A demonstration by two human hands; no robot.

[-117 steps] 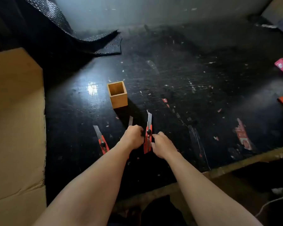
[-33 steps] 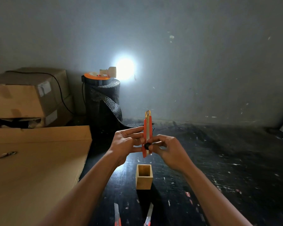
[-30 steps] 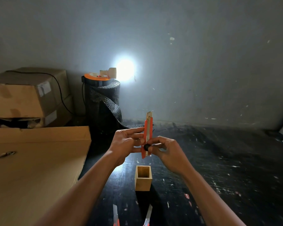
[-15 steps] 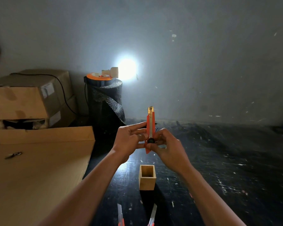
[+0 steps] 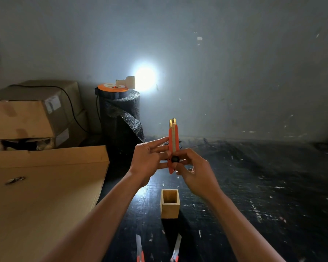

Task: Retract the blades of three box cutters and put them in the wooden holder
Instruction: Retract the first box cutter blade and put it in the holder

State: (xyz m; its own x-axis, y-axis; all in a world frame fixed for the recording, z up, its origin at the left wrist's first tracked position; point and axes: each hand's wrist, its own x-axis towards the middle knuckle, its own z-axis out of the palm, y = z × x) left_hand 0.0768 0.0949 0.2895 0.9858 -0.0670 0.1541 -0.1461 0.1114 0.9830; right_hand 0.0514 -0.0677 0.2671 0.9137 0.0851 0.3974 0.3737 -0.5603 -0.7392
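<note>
Black table [image 5: 254,186], cardboard [image 5: 42,186], mesh roll [image 5: 121,118]

black table [image 5: 254,186], wooden holder [image 5: 169,204], 2 cutters [image 5: 140,250]

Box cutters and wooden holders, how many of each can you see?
Box cutters: 3, one held upright in both hands, two lying on the table
Wooden holder: 1, with nothing in it
Total: 4

Dim room; glaring lamp [image 5: 144,78] against wall [image 5: 235,63]; wide-angle edge distortion, dark corners.
</note>
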